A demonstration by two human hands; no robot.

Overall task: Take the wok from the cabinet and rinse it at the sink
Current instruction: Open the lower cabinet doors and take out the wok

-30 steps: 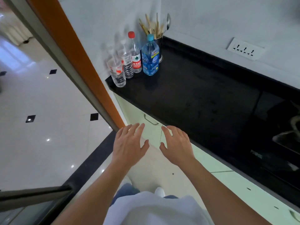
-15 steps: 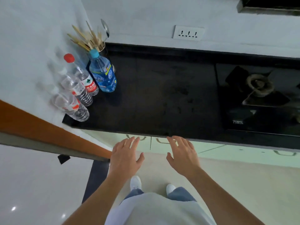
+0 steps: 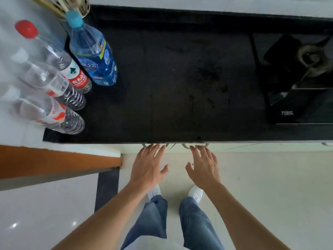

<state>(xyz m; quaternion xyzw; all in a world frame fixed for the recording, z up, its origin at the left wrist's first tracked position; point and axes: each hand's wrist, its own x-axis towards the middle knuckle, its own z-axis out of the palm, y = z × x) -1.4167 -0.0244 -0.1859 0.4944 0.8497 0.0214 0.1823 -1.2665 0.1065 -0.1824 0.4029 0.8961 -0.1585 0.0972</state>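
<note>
Under the black countertop (image 3: 180, 78) two pale green cabinet doors (image 3: 243, 147) show only as a thin strip, each with a curved metal handle. My left hand (image 3: 148, 166) has straight spread fingers whose tips reach the left handle (image 3: 145, 145). My right hand (image 3: 203, 165) is spread the same way, fingertips at the right handle (image 3: 185, 146). Neither hand holds anything. The wok and the sink are not in view.
Several plastic water bottles (image 3: 72, 76) stand at the counter's left end, one blue (image 3: 93, 56). A gas hob with a burner (image 3: 311, 60) lies at the right. An orange door frame (image 3: 59, 159) juts in at the left. My feet stand on pale floor tiles.
The view has tilted down over the counter and come closer. Both hands have moved forward, from short of the cabinet fronts to the two door handles.
</note>
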